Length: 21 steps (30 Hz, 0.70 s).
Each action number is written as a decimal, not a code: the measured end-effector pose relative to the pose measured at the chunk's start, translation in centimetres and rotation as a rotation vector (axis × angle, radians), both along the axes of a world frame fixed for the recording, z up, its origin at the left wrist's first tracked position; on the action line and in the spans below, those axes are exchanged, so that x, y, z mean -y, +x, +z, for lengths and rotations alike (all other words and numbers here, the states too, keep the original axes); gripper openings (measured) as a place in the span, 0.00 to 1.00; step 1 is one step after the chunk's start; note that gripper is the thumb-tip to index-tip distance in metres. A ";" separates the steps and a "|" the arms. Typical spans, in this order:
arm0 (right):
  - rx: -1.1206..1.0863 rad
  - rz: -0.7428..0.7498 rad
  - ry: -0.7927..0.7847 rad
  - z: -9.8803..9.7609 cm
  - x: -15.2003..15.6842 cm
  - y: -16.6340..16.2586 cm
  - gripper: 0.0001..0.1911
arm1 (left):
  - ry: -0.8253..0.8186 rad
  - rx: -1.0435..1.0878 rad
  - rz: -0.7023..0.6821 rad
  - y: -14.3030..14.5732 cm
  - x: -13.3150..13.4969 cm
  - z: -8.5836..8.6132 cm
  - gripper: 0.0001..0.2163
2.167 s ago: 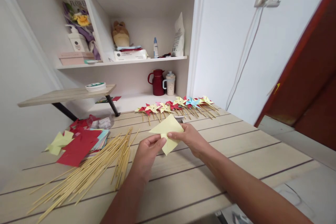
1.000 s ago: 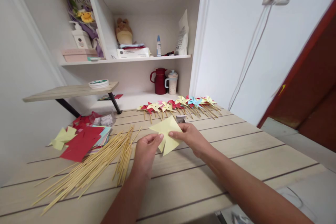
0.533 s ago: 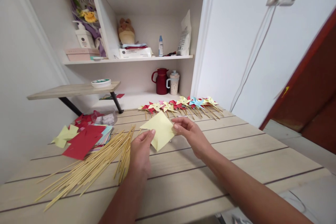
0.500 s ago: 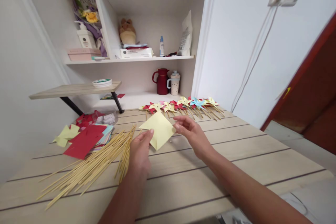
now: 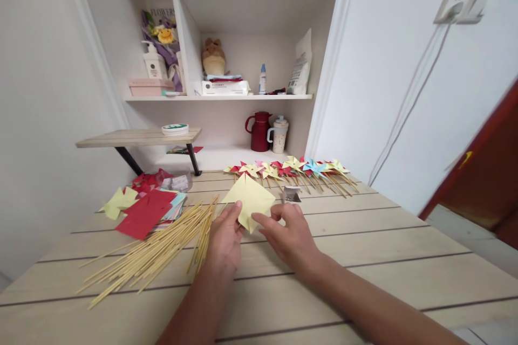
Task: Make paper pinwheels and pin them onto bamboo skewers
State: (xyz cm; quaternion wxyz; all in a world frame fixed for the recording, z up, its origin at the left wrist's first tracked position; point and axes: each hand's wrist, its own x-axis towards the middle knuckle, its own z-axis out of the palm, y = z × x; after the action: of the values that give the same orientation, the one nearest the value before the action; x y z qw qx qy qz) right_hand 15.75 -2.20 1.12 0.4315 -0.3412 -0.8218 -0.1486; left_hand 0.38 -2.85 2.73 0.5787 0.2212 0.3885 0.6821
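A pale yellow paper square [image 5: 250, 202], cut into flaps, is held just above the wooden table [image 5: 364, 259]. My left hand [image 5: 226, 237] pinches its left lower edge with the thumb on top. My right hand [image 5: 289, 234] pinches its lower corner with fingertips. A heap of bamboo skewers [image 5: 157, 250] lies to the left of my left hand. Finished paper pinwheels [image 5: 291, 168] on sticks lie in a row at the far edge. A small clear packet [image 5: 292, 194] sits just beyond my right hand.
Red, yellow and blue paper sheets [image 5: 143, 210] are stacked at the far left. A low wooden riser [image 5: 137, 137] carries a round tin. Behind stand white shelves with a red jug [image 5: 259, 132], a cup and bottles. A red door [image 5: 481, 172] is on the right.
The view has shifted right and tilted up. My right hand has moved from the paper's right corner down to its lower corner. The left hand keeps its hold.
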 end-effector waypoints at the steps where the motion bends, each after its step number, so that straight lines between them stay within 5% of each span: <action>1: 0.013 -0.017 -0.003 0.0 -0.1 0.0 0.16 | 0.004 -0.003 -0.010 0.0 0.0 -0.1 0.10; 21: -0.347 0.096 -0.159 1.1 -1.1 0.7 0.06 | 0.068 -0.224 0.028 0.8 0.3 0.1 0.14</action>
State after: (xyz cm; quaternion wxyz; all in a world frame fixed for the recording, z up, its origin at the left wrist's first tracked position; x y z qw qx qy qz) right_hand 16.48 -1.15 2.17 0.5450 -0.3552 -0.7594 -0.0012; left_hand 1.22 -3.20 2.80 0.5144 0.3102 0.4305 0.6737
